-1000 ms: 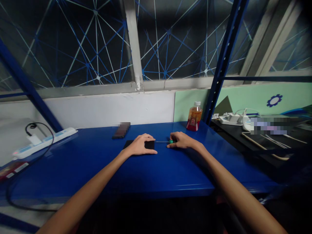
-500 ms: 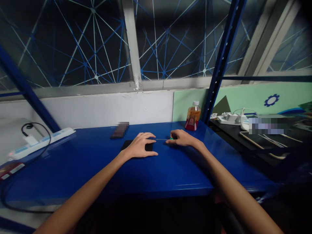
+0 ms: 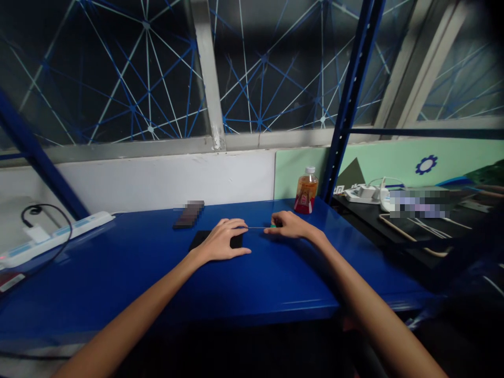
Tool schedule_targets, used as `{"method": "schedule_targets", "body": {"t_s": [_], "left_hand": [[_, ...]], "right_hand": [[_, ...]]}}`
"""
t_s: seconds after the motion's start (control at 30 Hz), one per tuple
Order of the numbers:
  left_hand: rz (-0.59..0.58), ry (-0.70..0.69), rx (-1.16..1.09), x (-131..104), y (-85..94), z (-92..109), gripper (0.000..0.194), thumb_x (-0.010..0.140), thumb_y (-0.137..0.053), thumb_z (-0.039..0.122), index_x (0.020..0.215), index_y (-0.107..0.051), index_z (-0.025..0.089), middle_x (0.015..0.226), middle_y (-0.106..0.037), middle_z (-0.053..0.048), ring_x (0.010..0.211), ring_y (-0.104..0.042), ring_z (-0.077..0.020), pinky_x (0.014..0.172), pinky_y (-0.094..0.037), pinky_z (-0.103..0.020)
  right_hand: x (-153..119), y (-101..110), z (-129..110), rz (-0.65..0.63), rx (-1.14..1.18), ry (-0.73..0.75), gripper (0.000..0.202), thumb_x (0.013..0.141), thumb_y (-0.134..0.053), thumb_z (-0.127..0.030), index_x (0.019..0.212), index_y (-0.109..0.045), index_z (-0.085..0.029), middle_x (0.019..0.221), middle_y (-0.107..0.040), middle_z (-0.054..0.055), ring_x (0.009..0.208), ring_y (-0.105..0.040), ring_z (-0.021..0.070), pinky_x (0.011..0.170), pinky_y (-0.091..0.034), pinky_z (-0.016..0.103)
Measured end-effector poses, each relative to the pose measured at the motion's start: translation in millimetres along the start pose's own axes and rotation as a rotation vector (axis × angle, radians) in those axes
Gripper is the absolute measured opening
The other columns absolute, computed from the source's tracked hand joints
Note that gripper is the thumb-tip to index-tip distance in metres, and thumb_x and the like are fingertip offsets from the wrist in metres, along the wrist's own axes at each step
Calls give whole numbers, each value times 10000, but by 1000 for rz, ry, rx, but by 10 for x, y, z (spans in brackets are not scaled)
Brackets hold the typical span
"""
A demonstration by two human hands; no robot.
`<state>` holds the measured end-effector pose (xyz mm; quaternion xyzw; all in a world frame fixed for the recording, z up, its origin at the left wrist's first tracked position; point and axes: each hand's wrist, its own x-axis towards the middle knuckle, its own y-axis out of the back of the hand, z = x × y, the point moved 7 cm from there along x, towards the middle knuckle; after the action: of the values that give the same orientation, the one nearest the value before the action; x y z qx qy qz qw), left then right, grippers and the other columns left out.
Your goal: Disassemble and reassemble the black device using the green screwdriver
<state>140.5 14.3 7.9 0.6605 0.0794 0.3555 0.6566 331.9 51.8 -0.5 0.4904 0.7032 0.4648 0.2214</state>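
My left hand (image 3: 221, 242) rests over a flat black object (image 3: 200, 239), its fingers stretched out and the thumb apart. The black object lies on the blue tabletop, mostly hidden by that hand. To the right, my right hand (image 3: 290, 224) is closed on what looks like a small screwdriver (image 3: 273, 226) with a green handle. Its thin shaft lies level and points left, with the end at the fingertips of my left hand. Whether those fingertips touch the shaft, I cannot tell.
A dark phone-like slab (image 3: 189, 215) lies behind my left hand. A drink bottle (image 3: 306, 191) stands at the back right beside a blue rack post (image 3: 342, 126). A white power strip (image 3: 59, 239) with a black cable lies at the left. Cables and chargers (image 3: 366, 193) crowd the black surface at right.
The whole view has shifted slightly, so everything appears a little further left and lower. Both hands keep nearly the same pose, and the right hand still grips the screwdriver.
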Motion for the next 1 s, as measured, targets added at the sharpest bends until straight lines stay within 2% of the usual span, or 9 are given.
{"method": "schedule_targets", "body": {"t_s": [0.2, 0.37, 0.53, 0.67, 0.83, 1.0], "left_hand": [[-28, 18, -10, -4, -37, -13, 531, 822, -575, 606, 1196, -641, 235, 1288, -608, -105, 1239, -504, -309, 1018, -344, -483], [-60, 40, -23, -8, -61, -41, 565, 837, -546, 621, 1255, -598, 244, 1345, -568, -98, 1275, -475, -303, 1027, -348, -477], [-198, -4, -50, -11, -195, -34, 636, 903, -459, 593, 1445, -357, 275, 1515, -348, -76, 1409, -278, -297, 1092, -260, -503], [-175, 9, -36, -15, -178, -76, 757, 851, -504, 643, 1472, -299, 263, 1555, -243, -98, 1431, -209, -317, 1112, -224, -505], [-185, 57, 2, -52, -127, -212, 950, 756, -553, 724, 1495, -241, 215, 1556, -216, -142, 1425, -212, -346, 1115, -210, -520], [-238, 88, 20, -94, -175, -352, 938, 729, -550, 750, 1475, -302, 238, 1565, -197, -120, 1428, -182, -365, 1120, -188, -525]], "right_hand": [[3, -13, -30, 0, 27, 17, 420, 732, -623, -600, 720, -544, -187, 651, -582, 13, 588, -492, 137, 531, -317, 250], [11, 9, -28, 39, 85, 35, 439, 722, -625, -614, 717, -537, -183, 625, -550, -5, 571, -464, 124, 526, -315, 241], [5, 74, -31, 88, 108, 55, 400, 744, -616, -569, 694, -520, -184, 612, -524, -20, 570, -441, 117, 541, -317, 239], [-3, 78, -66, 74, 126, 59, 405, 733, -623, -571, 684, -532, -179, 619, -522, -16, 568, -426, 115, 538, -315, 241], [-24, 12, -136, -10, 169, 63, 429, 716, -636, -584, 639, -548, -172, 587, -514, -17, 555, -415, 108, 522, -309, 238], [-72, -208, -263, -239, 194, 40, 474, 741, -599, -594, 549, -554, -163, 520, -520, -11, 487, -410, 94, 484, -312, 234]]}}
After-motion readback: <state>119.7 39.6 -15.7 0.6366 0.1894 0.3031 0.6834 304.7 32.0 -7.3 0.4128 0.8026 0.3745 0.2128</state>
